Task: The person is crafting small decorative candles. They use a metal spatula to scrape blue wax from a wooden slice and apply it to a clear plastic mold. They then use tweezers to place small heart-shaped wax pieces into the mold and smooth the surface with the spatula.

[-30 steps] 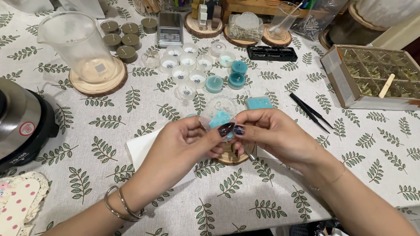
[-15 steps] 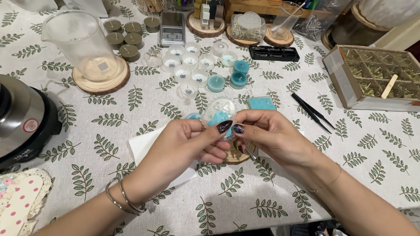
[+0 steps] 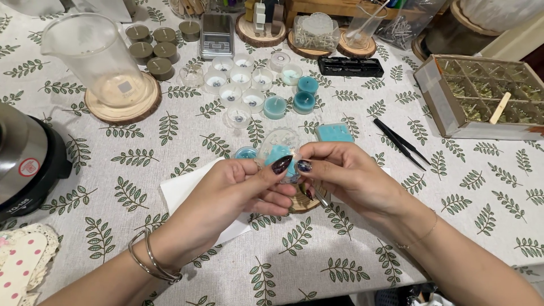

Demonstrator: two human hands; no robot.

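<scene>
My left hand and my right hand meet at the middle of the table and both pinch a small clear mould with a light blue wax piece in it. Their thumbs press on its near edge. Under the hands lie a round wooden coaster and a white paper napkin. A thin metal tool pokes out below my right hand. A small blue-filled cup stands just left of the mould.
Behind the hands stand several clear tealight cups and teal candles, a blue square piece, black tweezers, a partitioned box at right, a clear beaker on a wooden disc, a black-and-silver pot at left.
The hands stay together on the mould with small finger shifts. The view has tilted slightly, so the table things sit a little lower in the picture.
</scene>
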